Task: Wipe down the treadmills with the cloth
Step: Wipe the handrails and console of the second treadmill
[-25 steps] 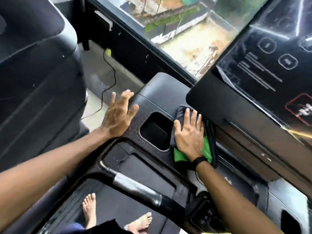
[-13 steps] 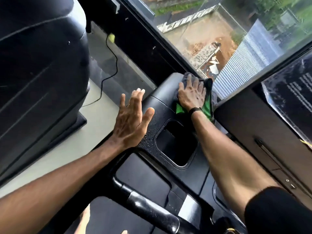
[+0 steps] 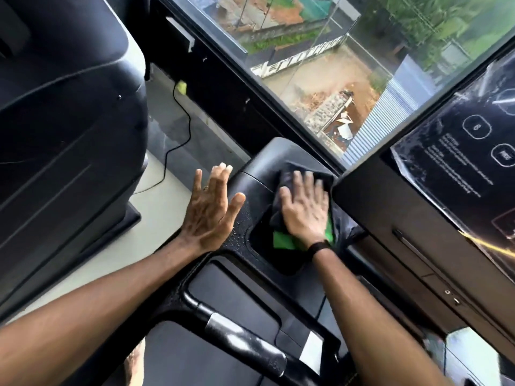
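My right hand [image 3: 305, 211] lies flat with straight fingers on a dark cloth with a green underside [image 3: 281, 240], pressing it on the black treadmill console [image 3: 262, 160] at the far rim of a recessed cup holder [image 3: 274, 260]. My left hand [image 3: 210, 208] is spread open with straight fingers at the console's left edge, holding nothing; whether it touches the surface is unclear. Water droplets speckle the plastic between the hands. The treadmill's screen [image 3: 462, 162] rises at the right.
A black handlebar [image 3: 239, 338] crosses below the console. Another dark machine [image 3: 64, 129] stands at the left across a strip of pale floor, with a thin cable [image 3: 182, 118] trailing on it. A large window [image 3: 320, 59] runs behind the console.
My right hand pushed the cloth from beside the cup holder up to the console's far end, then drew it back toward the holder's rim. The left hand stayed spread at the left edge.
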